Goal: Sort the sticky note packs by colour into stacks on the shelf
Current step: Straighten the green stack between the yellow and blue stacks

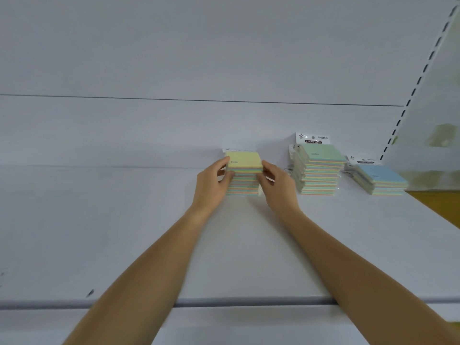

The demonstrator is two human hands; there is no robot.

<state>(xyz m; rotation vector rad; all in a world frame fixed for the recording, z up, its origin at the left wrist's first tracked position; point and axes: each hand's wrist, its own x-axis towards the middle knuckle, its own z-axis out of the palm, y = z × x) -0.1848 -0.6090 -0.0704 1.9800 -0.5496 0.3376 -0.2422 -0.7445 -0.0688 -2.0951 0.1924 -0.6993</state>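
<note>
Both hands reach onto a white shelf (pixel 124 232). The left hand (pixel 211 185) and right hand (pixel 277 188) grip opposite sides of a yellow stack (pixel 244 175) of sticky note packs between them. Just right of the right hand stands a green stack (pixel 318 170); farther right, a shorter blue stack (pixel 383 180).

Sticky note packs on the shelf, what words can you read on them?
"STICKY NOTE": black banner on the white paper header card atop the green-topped stack of sticky note packs.
Small print above that banner: too blurred to read.
Black banner on the blue-topped stack of sticky note packs: too blurred to read.
Tiny marks on the yellow-topped stack of sticky note packs and the green top: too small to read.
</note>
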